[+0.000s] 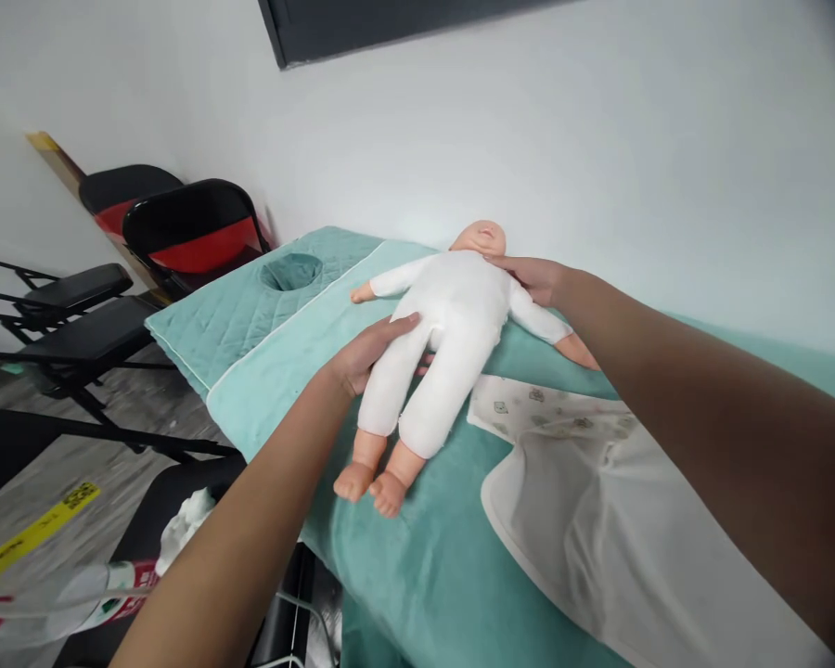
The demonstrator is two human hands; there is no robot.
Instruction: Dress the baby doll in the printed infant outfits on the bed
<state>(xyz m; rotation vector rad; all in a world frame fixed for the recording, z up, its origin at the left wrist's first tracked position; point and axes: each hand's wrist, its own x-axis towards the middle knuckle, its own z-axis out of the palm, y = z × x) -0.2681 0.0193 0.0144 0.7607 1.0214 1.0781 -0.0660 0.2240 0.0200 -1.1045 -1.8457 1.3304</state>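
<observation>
A baby doll (445, 329) in a white bodysuit lies on its back on a teal-covered table (417, 557), head toward the wall. My left hand (368, 353) cups the doll's hip and thigh from the left side, thumb over the top, fingers tucked beneath. My right hand (533, 276) lies by the doll's neck and shoulder, its fingers partly hidden under the head. A white cloth with small prints (598, 501) is spread on the table to the right of the doll's legs.
The table has a round face hole (290, 271) at its far left end. Black and red folding chairs (181, 232) stand left of it against the wall. A black stool surface with a white crumpled cloth (187, 524) sits below left.
</observation>
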